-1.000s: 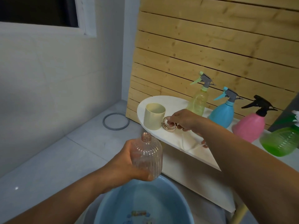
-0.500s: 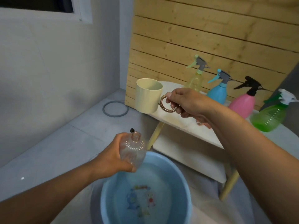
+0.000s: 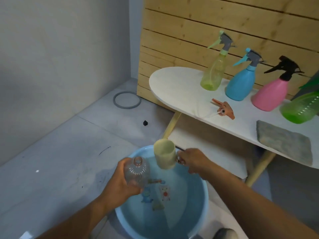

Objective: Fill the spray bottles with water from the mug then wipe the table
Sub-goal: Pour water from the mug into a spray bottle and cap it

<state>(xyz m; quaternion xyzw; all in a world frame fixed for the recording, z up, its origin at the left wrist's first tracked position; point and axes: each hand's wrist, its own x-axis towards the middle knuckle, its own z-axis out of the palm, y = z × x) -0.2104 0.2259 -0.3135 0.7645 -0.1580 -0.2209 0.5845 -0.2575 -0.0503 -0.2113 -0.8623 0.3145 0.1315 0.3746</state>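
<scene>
1. Over the blue basin (image 3: 193,221) on the floor, the left hand (image 3: 120,183) holds a clear ribbed bottle (image 3: 136,173), fingers wrapped round its body, open neck tilted up and away
2. Just right of it, the right hand (image 3: 191,163) pinches the ring handle of the cream mug (image 3: 164,156); this grip is closed on the handle, and the mug hangs upright above the water, close to the bottle but not touching it
3. Up on the white tabletop (image 3: 172,87) stand four spray bottles in a row against the wooden slat wall: yellow-green (image 3: 214,75), blue (image 3: 241,83), pink (image 3: 271,94) and green (image 3: 300,109), the last partly cut by the frame edge
4. An orange spray head (image 3: 224,108) with its tube lies loose on the tabletop in front of the blue bottle
5. A grey cloth (image 3: 284,144) lies flat near the tabletop's front edge, below the green bottle
6. A grey ring (image 3: 126,100) lies on the floor near the wall corner
</scene>
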